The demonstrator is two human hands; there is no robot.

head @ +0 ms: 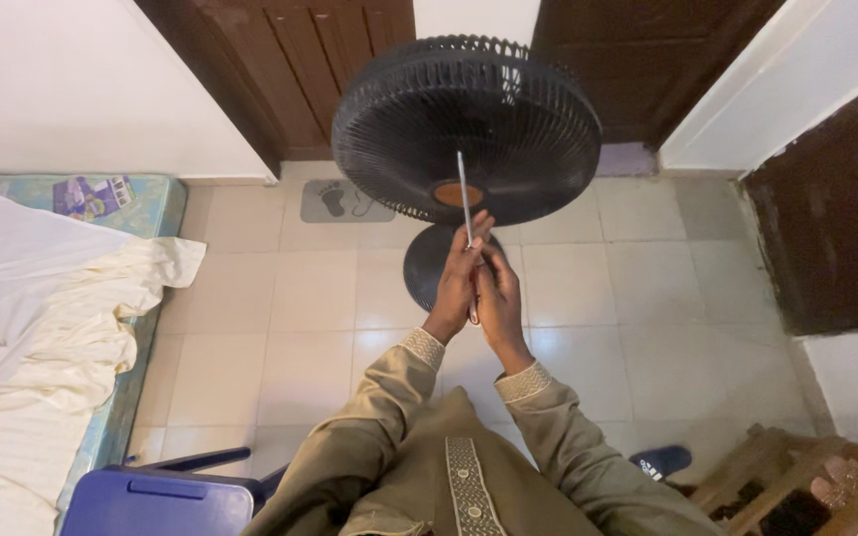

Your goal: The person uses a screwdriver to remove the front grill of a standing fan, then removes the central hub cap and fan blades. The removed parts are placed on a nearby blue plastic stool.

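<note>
A black standing fan (469,124) with a round grille faces me, its round base (429,266) on the tiled floor. Both hands are raised in front of it. My left hand (457,288) and my right hand (500,298) are pressed together around the handle of a thin metal screwdriver (465,203). Its shaft points up toward the brown hub at the grille's middle; I cannot tell whether the tip touches the grille.
A mattress with a crumpled white sheet (42,308) lies at the left. A blue plastic chair (161,496) stands at the bottom left, wooden furniture (796,486) at the bottom right. Dark wooden doors (320,60) and a grey mat (345,201) are behind the fan.
</note>
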